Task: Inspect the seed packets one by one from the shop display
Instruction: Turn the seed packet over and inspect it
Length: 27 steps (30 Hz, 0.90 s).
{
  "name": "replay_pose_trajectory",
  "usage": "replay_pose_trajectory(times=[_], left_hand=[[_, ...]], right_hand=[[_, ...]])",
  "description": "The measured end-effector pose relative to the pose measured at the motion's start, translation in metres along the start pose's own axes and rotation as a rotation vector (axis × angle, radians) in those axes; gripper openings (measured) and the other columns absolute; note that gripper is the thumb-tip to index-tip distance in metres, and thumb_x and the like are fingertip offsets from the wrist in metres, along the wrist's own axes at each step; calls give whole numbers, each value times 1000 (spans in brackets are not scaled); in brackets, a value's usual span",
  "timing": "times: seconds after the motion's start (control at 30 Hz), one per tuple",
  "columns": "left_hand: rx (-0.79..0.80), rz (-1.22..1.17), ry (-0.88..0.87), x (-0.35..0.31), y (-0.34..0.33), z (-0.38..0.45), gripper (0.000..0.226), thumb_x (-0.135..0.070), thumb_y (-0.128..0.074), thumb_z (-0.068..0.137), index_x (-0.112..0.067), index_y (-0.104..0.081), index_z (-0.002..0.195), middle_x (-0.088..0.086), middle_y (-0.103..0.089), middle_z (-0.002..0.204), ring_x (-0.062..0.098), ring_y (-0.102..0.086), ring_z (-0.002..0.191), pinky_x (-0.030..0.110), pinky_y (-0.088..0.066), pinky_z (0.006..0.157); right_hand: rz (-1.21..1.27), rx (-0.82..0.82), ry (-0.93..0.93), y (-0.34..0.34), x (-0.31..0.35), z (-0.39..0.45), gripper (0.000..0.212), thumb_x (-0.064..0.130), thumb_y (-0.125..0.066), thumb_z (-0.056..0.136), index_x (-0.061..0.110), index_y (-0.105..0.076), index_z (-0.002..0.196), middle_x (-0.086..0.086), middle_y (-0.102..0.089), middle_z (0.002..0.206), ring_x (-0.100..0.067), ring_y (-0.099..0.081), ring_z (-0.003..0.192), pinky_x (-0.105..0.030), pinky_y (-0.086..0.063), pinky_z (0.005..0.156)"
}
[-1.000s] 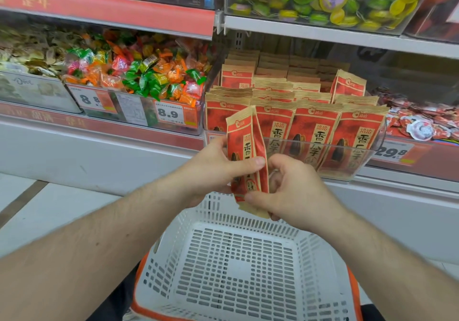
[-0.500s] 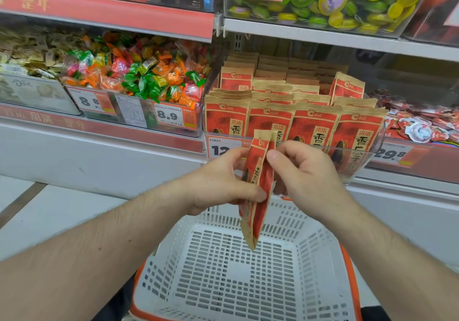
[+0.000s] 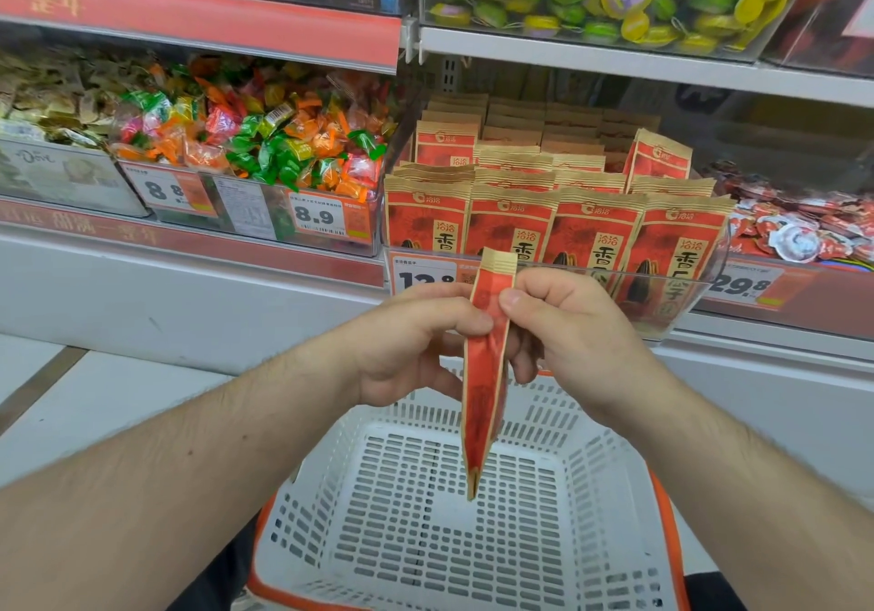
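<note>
A red and tan seed packet (image 3: 481, 402) hangs edge-on to me, upright, above the white basket (image 3: 425, 506). My left hand (image 3: 416, 345) pinches its left side near the top with thumb and fingers. My right hand (image 3: 563, 327) pinches the right side at the same height. Behind my hands, several rows of the same seed packets (image 3: 553, 213) stand upright in a clear display bin (image 3: 681, 298) on the shelf.
A bin of wrapped candies (image 3: 265, 147) sits left of the packets, with price tags on its front. Small round sweets (image 3: 804, 227) lie to the right. An upper shelf (image 3: 615, 57) with green and yellow items overhangs. The basket has an orange rim.
The packet has turned from face-on to edge-on and moved up a little. My right hand shifted from the packet's lower part to its upper right side.
</note>
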<state>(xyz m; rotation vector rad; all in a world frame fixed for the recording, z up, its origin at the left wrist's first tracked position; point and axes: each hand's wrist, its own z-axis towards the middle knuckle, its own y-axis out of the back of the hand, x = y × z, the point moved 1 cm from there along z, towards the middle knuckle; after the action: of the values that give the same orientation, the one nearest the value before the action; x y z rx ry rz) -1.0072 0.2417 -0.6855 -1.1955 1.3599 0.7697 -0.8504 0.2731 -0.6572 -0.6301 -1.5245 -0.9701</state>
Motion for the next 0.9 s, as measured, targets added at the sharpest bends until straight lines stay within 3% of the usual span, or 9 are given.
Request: replay_pose_trajectory(times=[0.07, 0.2, 0.3, 0.37, 0.47, 0.6, 0.67, 0.77, 0.9], left_hand=[[-31, 17, -10, -2, -2, -1, 11, -20, -65, 70, -20, -72, 78, 12, -71, 85, 22, -69, 80, 45, -55, 75], [-207, 55, -7, -4, -2, 0, 30, -17, -63, 66, -14, -67, 96, 12, -71, 84, 27, -70, 83, 59, -52, 90], [-299, 46, -9, -7, 1, 0, 33, -19, -65, 65, -12, -65, 97, 11, -71, 81, 30, -71, 84, 63, -53, 89], [-339, 33, -12, -7, 2, 0, 32, -19, -66, 63, -12, -63, 95, 4, -70, 74, 23, -70, 73, 60, -55, 84], [-366, 53, -12, -7, 1, 0, 29, -16, -70, 65, -13, -63, 94, -1, -68, 72, 18, -68, 70, 51, -59, 75], [-402, 103, 12, -5, -1, 2, 38, -11, -70, 65, -12, -65, 103, -1, -66, 79, 17, -64, 72, 34, -57, 59], [-437, 119, 25, -3, -3, 4, 49, -16, -64, 57, -11, -65, 106, 0, -65, 81, 17, -64, 73, 33, -56, 59], [-490, 148, 20, -1, -1, 6, 44, -16, -64, 61, -12, -66, 105, -4, -66, 76, 17, -63, 71, 39, -58, 67], [-541, 142, 8, -4, -2, 5, 36, -19, -62, 53, -15, -66, 89, -3, -61, 70, 16, -57, 66, 37, -54, 69]], right_hand=[[-13, -5, 13, 0, 0, 0, 34, 7, -47, 101, 7, -59, 70, -7, -58, 57, -16, -50, 41, -24, -41, 44], [-120, -34, 60, 2, -1, -2, 28, 14, -53, 98, 5, -61, 73, -2, -61, 57, -18, -58, 45, -26, -46, 48], [-302, -22, 84, 5, -3, -4, 27, 20, -59, 93, 7, -63, 70, -3, -62, 57, -21, -62, 49, -31, -48, 52], [-470, -13, 99, 4, -4, -5, 28, 29, -62, 88, 12, -61, 66, -5, -62, 58, -22, -61, 52, -33, -49, 53], [-692, -27, 173, 0, -4, -7, 31, 31, -62, 87, 16, -56, 60, 1, -54, 49, -13, -52, 47, -22, -38, 46], [-863, -75, 325, -7, -6, -7, 37, 29, -56, 87, 23, -40, 55, 8, -41, 43, -17, -46, 46, -30, -36, 49], [-907, -98, 376, -10, -7, -6, 34, 32, -51, 83, 27, -33, 54, 10, -39, 44, -24, -49, 49, -31, -40, 50], [-947, -133, 412, -15, -10, -5, 31, 35, -45, 80, 30, -27, 55, 11, -39, 48, -30, -54, 51, -35, -45, 50], [-928, -170, 396, -20, -12, -4, 29, 31, -50, 83, 23, -40, 58, 5, -50, 50, -31, -55, 52, -39, -48, 52]])
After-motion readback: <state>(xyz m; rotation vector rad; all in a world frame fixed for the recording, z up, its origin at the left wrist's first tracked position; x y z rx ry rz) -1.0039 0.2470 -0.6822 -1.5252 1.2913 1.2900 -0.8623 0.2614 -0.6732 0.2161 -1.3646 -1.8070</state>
